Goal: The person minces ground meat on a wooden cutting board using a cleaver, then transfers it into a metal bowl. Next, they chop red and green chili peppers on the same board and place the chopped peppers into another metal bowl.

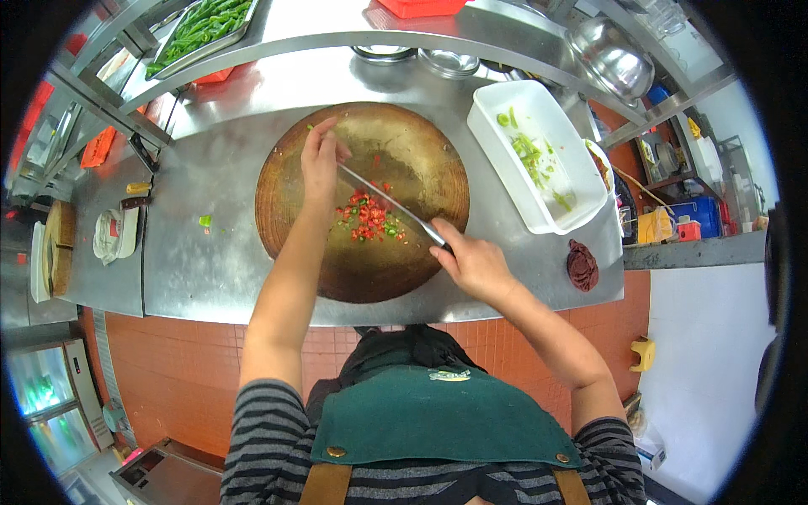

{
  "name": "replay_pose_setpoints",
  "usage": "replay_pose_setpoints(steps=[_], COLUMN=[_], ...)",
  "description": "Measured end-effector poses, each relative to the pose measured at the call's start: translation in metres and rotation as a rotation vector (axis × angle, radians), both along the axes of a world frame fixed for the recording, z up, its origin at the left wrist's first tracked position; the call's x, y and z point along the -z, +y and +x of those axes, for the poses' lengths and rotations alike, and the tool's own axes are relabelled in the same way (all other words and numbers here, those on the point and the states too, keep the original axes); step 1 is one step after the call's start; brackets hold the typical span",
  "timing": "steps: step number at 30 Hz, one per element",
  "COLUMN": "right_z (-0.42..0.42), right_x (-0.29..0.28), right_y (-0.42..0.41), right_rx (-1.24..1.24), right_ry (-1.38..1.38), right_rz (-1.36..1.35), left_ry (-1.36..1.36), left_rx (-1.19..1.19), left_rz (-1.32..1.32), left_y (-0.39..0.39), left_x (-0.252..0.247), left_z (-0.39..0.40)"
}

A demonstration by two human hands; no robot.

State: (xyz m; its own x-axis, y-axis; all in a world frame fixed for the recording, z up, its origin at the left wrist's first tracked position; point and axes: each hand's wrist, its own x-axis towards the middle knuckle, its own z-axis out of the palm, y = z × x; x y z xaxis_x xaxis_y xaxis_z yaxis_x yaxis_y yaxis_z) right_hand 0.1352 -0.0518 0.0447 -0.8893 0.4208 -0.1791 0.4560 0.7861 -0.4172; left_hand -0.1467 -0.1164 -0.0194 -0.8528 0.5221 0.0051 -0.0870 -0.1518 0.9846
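My right hand (478,262) grips the black handle of a kitchen knife (398,204). The blade's edge-on line runs up and left across a round wooden chopping block (404,136), over chopped red and green peppers (368,218) heaped near its middle. At the far left part of the block is my left hand (320,151), close to the knife's tip, with its fingers bent. A tiny green bit (310,127) shows by its fingertips; whether they hold it cannot be told.
A white plastic tub (571,167) with green pepper scraps stands right of the block, near a dark red cloth (582,265). A steel shelf rail (442,41) crosses beyond. Upper left lies a tray of green peppers (205,28). A cleaver-like handle (136,202) rests at left.
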Motion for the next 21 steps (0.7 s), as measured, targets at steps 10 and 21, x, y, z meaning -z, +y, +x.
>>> replay_pose_setpoints(steps=[10, 21], right_z=[0.006, 0.003], right_x=[0.008, 0.005], right_y=[-0.020, 0.028], right_rx=[-0.070, -0.026], right_ry=[0.169, 0.132], right_rz=[-0.020, 0.080], left_ry=[0.009, 0.114], left_rx=[-0.029, -0.068], left_rz=[0.054, 0.079], left_y=[-0.015, 0.025], left_x=[0.003, -0.004], left_z=[0.004, -0.001])
